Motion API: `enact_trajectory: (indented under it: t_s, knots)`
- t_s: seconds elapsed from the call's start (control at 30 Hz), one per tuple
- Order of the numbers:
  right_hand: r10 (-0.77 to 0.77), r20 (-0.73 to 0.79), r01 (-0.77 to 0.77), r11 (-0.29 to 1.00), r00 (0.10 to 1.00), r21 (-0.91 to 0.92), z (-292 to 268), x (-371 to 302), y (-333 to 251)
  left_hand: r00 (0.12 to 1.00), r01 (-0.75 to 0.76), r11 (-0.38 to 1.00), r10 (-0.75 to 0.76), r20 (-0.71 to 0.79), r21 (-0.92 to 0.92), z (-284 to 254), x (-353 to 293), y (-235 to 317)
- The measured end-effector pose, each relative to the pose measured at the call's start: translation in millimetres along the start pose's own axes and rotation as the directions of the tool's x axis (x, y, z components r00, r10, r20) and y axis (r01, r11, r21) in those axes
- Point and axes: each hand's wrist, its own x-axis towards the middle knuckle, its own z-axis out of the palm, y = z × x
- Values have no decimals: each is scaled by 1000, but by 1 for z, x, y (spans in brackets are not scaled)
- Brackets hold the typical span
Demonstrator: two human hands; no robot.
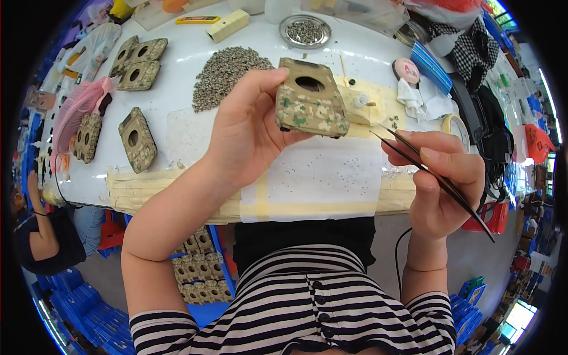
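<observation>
My left hand grips a camouflage-patterned toy tank hull with a round dark opening in its top, held tilted above the table. Its thumb lies on the hull's upper left corner, and the other fingers are mostly hidden behind it. To the right, my right hand pinches black pointed tweezers, whose tips point at the hull but stay apart from it. Whether the tips hold anything is too small to tell. Below the hull, a white sheet carries many tiny blue specks.
A heap of small metallic pieces lies behind my left hand, and a round metal dish holds more. Other camouflage hulls sit at left. A small whitish container stands on yellow tape. Blue crates of hulls are below the table.
</observation>
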Motion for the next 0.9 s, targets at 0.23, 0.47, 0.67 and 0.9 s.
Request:
enact_trajectory:
  t_s: [0.23, 0.47, 0.67, 0.9]
  knots:
    - [-170, 160, 194, 971, 972, -141, 10, 29, 1, 998, 49, 998, -48, 29, -29, 2, -4, 3]
    - [-258, 242, 309, 929, 935, -204, 14, 40, 3, 997, 67, 997, -66, 30, -33, 5, -5, 3]
    - [-273, 280, 337, 917, 920, -212, 12, 41, 1, 996, 85, 996, -83, 45, -28, 3, -5, 3]
    - [-243, 309, 326, 911, 920, -252, 13, 42, -5, 995, 88, 996, -87, 43, -17, 4, -5, 4]
